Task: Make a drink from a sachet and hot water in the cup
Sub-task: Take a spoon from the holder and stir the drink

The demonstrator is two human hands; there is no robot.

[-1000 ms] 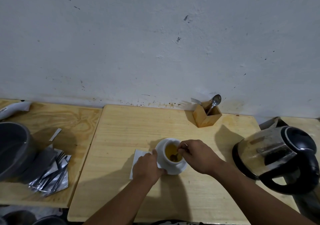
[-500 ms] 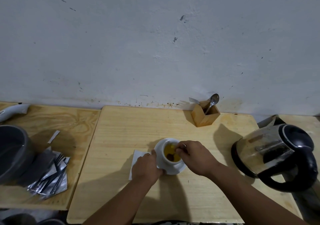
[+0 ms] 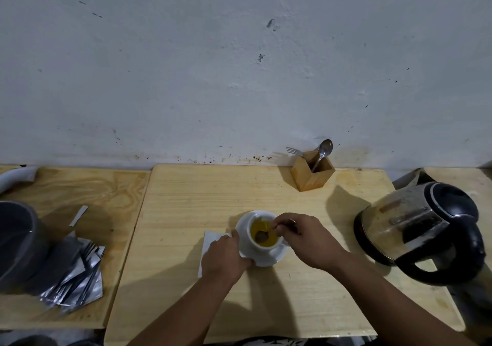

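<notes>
A white cup (image 3: pixel 259 246) stands on a white saucer (image 3: pixel 277 259) in the middle of the wooden table. The cup holds yellow-brown liquid. My right hand (image 3: pixel 306 239) pinches the handle of a small spoon (image 3: pixel 262 236) whose bowl is down in the liquid. My left hand (image 3: pixel 225 259) holds the left side of the cup and saucer. Under my left hand lies a white paper (image 3: pixel 210 239), partly hidden. A glass and black kettle (image 3: pixel 423 228) stands at the right.
A wooden holder (image 3: pixel 312 171) with a spoon and fork stands by the wall. On the left board lie several silver sachets (image 3: pixel 77 279), a torn strip (image 3: pixel 79 214) and a grey pot (image 3: pixel 16 242). The table's front edge is near my forearms.
My right hand has shifted the spoon a little inside the cup, round towards the front. My left hand keeps its hold on the cup and saucer. The camera view has moved slightly.
</notes>
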